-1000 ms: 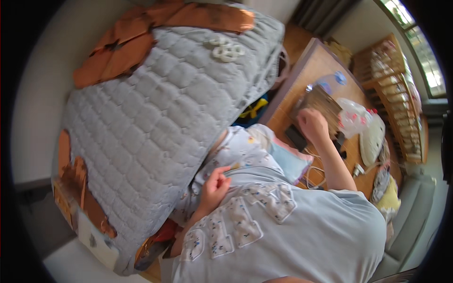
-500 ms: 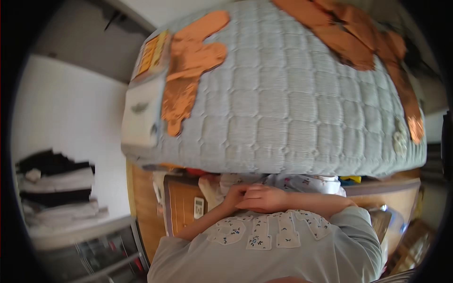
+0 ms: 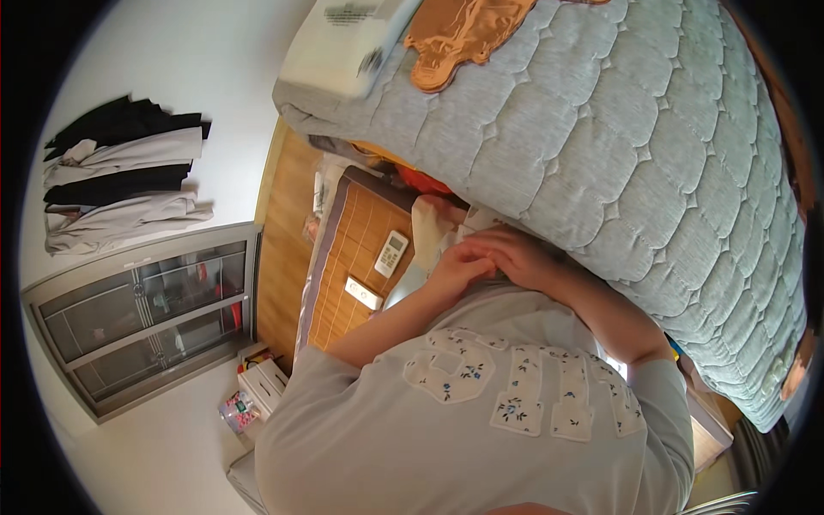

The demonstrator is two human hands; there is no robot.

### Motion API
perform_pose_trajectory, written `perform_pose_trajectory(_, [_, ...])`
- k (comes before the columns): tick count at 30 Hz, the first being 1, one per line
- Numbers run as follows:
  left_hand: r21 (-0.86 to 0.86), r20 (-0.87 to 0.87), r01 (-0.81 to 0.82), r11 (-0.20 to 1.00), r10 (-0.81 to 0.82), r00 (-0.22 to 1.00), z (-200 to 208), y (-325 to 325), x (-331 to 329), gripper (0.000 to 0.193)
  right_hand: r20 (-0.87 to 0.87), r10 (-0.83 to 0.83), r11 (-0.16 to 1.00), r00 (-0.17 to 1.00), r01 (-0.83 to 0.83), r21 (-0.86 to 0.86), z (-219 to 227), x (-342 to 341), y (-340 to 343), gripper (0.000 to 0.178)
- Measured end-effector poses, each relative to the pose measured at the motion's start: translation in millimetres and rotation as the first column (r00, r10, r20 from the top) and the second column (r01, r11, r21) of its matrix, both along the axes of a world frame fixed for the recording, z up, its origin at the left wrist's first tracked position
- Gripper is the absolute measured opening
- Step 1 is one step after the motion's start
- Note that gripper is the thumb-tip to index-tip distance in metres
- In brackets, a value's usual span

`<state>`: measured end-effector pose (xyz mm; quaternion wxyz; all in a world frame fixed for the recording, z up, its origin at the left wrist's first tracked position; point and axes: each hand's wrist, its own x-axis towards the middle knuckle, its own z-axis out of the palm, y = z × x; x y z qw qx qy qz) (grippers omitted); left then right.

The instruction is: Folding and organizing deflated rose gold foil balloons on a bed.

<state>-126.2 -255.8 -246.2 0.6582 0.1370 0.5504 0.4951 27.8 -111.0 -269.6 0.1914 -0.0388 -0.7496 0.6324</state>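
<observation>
My left hand [image 3: 463, 268] and my right hand [image 3: 525, 256] meet in front of my shirt, at the edge of a grey quilted mattress [image 3: 549, 154]. Their fingers are bent and touch each other, the right ones partly over the left. Nothing shows between them. To the left of my hands, a white remote control [image 3: 392, 252] lies on a brown mat [image 3: 348, 232]. A white oblong block [image 3: 364, 293] with small dark marks is close by. Flat copper-coloured foil balloons [image 3: 463, 39] rest on the mattress, beside a white plastic package [image 3: 339, 51].
Dark and pale clothes [image 3: 129, 176] hang on the white wall at the left. Below stands a grey cabinet [image 3: 142, 309] with glass doors. A small white box [image 3: 263, 384] is near it. Something red [image 3: 421, 178] pokes out under the mattress edge.
My view has swung left and down, so the mattress now slants across the upper right and the cabinet shows fully. My hands stay together, with the fingers slightly rearranged.
</observation>
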Motion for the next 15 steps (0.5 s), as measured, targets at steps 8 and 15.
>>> perform_pose_trajectory(8, [0.151,-0.649,-0.015,0.988,0.11,0.753,-17,50,-72,0.01,0.119,-0.02,0.953,0.993,0.055,-0.297,-5,12,-4,0.051])
perform_pose_trajectory(15, [-0.094,-0.992,0.115,0.989,-0.084,-0.09,-10,71,-135,0.026,0.293,0.127,0.848,0.948,0.049,-0.527,-2,5,-2,0.044])
